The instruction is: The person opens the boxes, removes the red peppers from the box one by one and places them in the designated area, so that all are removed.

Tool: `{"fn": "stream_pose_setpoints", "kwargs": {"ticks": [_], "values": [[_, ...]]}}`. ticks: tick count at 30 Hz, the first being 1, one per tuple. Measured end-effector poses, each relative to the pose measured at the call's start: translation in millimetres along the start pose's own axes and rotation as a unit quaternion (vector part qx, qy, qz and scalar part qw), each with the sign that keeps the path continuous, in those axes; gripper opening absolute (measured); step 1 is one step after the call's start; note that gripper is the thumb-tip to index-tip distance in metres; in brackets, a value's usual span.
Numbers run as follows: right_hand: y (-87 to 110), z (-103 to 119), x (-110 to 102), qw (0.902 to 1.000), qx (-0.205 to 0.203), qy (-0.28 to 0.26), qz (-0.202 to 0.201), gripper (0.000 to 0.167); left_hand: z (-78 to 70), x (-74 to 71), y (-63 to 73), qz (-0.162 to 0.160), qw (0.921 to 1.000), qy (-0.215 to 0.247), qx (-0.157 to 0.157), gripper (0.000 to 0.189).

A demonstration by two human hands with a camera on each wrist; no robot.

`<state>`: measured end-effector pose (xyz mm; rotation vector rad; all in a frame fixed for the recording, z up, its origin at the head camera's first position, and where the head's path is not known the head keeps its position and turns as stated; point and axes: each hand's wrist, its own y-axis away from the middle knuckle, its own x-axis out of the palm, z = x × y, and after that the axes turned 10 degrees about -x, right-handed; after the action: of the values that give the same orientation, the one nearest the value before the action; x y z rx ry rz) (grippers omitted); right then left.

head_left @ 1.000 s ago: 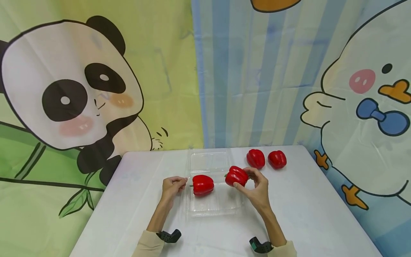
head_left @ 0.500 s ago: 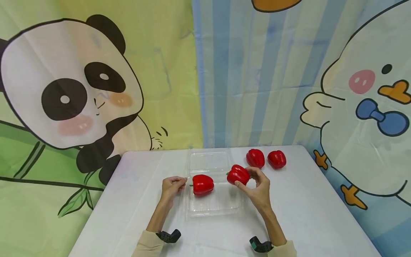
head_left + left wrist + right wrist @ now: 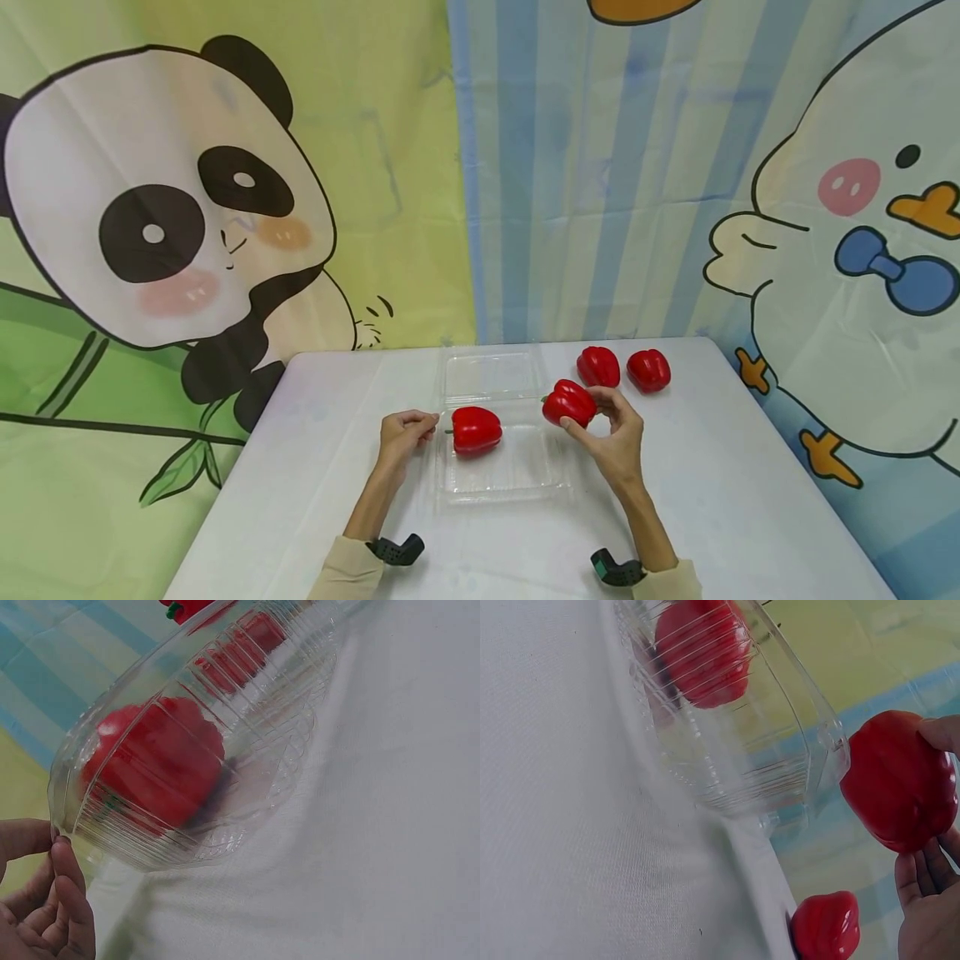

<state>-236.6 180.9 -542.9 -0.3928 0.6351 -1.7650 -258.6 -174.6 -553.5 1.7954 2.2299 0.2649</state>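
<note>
Nearest, well back from the fingers, are two tan sleeves [image 3: 347, 568], and a black camera [image 3: 397, 551] sits on each wrist. The white counter [image 3: 735, 483] spreads below both hands. The left hand [image 3: 405, 435] pinches the rim of a clear box [image 3: 517, 477] between thumb and forefinger; its other fingers [image 3: 73, 904] curl in beneath. Right of these fingers, inside the box toward its left end, lies a red pepper [image 3: 476, 431], its green stem pointing at them. The right hand [image 3: 617, 435] grips a second pepper [image 3: 568, 404], thumb on the near side and fingers on the far side, raised near the box's right edge. Whether it hangs over the box or just beside it, I cannot tell. Beyond the left fingers, to their right, the lid [image 3: 487, 377] lies folded back. Just past the right fingers rests a third pepper [image 3: 598, 367], and a fourth pepper [image 3: 648, 371] sits farther right, near it. Behind everything hangs a backdrop [image 3: 405, 167], a panda [image 3: 82, 142] left of the fingers and a white bird [image 3: 825, 367] right of them.
</note>
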Motion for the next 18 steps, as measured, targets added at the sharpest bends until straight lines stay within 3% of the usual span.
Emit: {"fn": "stream_pose_setpoints", "kwargs": {"ticks": [18], "values": [[0.6, -4.9, -6.8, 0.9996, 0.006, 0.016, -0.025, 0.065, -0.1, 2.7, 1.5, -0.002, 0.9999, 0.005, -0.01, 0.019]]}}
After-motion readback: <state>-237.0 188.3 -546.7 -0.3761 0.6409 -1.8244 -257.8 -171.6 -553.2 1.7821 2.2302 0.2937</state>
